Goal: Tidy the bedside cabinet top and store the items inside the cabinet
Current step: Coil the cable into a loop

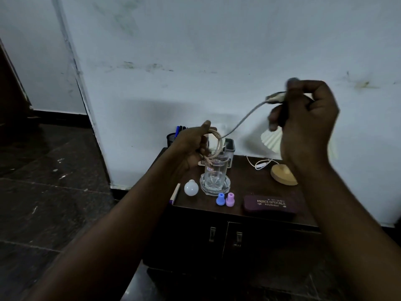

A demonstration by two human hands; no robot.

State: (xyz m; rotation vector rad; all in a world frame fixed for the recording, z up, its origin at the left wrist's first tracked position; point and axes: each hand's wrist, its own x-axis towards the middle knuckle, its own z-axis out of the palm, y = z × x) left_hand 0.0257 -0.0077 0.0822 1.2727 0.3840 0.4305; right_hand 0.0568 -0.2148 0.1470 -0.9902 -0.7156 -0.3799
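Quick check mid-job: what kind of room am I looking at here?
Probably a bedroom corner: a small dark two-door cabinet against a plain wall holds a pleated-shade table lamp, a spectacle case and a loose light bulb.

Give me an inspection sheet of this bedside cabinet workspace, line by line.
Surface: dark wooden cabinet top, crowded; both cabinet doors shut.
Job's things: light bulb, glass tumbler standing in a glass ashtray, blue cap, purple cap, spectacle case, marker at the left edge, pen holder at the back.
Clutter: pleated lamp on a wooden base.
Grippers: left hand grips the coiled part of a cable; right hand pinches its plug end, raised.
Cables: charging cable stretched between the hands; white lamp cord loose on the top.
Surroundings: scuffed white wall, dark tiled floor.
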